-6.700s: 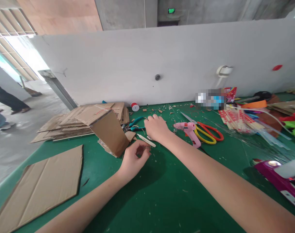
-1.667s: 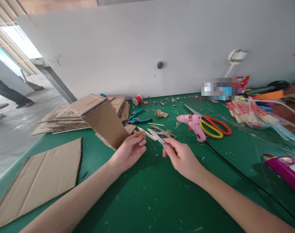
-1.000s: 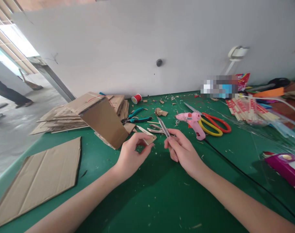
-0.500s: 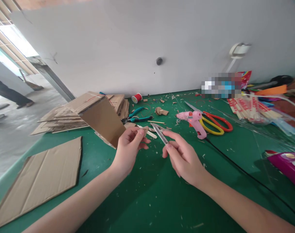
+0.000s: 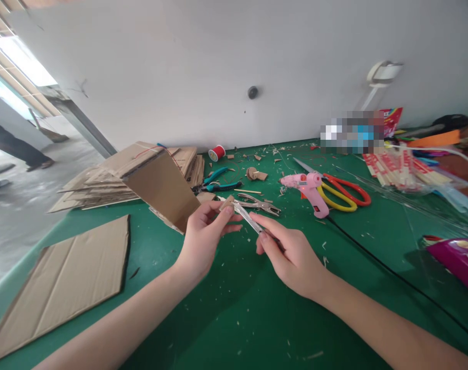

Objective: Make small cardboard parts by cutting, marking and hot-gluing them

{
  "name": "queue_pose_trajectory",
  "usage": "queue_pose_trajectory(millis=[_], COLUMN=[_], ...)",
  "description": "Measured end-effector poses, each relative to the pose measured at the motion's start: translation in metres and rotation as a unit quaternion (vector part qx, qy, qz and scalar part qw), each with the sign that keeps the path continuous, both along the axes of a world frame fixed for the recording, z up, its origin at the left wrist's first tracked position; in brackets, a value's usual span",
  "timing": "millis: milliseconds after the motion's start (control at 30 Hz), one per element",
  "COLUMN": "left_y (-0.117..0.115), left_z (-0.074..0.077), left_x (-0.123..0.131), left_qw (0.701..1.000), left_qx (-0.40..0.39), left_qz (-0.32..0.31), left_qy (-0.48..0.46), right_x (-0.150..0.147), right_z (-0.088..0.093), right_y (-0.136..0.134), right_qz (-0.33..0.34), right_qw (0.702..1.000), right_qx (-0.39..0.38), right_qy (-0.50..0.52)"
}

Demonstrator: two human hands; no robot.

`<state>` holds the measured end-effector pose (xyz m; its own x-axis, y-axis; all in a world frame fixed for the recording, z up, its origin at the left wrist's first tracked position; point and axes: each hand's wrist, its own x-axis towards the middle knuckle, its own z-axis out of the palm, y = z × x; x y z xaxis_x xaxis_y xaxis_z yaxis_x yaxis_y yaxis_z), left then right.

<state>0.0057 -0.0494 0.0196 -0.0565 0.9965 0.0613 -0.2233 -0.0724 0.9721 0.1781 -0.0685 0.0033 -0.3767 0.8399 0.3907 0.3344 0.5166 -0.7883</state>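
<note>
Cutting appears unfinished left of the glue gun (image 5: pixel 314 186): left hand (image 5: pixel 203 234) pinches cardboard piece (image 5: pixel 227 202), right hand (image 5: pixel 297 259) grips knife (image 5: pixel 249 219).

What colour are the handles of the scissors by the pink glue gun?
One handle is yellow, the other handle red-orange; best seen in the head view.

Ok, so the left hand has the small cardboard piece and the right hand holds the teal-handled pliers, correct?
Not quite: the right hand holds a silver cutter, as the head view shows; the teal-handled pliers lie on the table. The left hand does have the small cardboard piece.
</note>
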Motion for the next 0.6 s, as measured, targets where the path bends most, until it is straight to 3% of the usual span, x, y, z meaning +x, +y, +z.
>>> queue_pose_trajectory(millis=[167,267,333,400,500,567,600], left_y=[0.000,0.003,0.004,0.006,0.007,0.008,0.008], left_z=[-0.001,-0.003,-0.005,-0.008,-0.014,-0.017,-0.017], left_x=[0.000,-0.001,-0.002,-0.004,-0.007,-0.008,-0.008], left_qw=[1.000,0.996,0.989,0.980,0.965,0.958,0.957], left_qx=[0.011,0.040,0.072,0.110,0.162,0.181,0.185], left_qz=[0.012,0.035,0.049,0.054,0.061,0.066,0.065], left_qy=[0.023,0.075,0.118,0.154,0.197,0.213,0.215], right_x=[-0.001,-0.003,-0.004,-0.005,-0.005,-0.004,-0.004], right_z=[0.001,0.006,0.011,0.017,0.022,0.021,0.020], right_y=[-0.001,-0.004,-0.005,-0.004,-0.001,0.000,0.000], right_qz=[-0.008,0.002,0.027,0.053,0.068,0.064,0.059], right_qw=[1.000,0.990,0.953,0.891,0.826,0.834,0.857], right_qx=[-0.020,-0.132,-0.266,-0.384,-0.462,-0.458,-0.433], right_qy=[0.000,0.057,0.142,0.237,0.315,0.301,0.273])
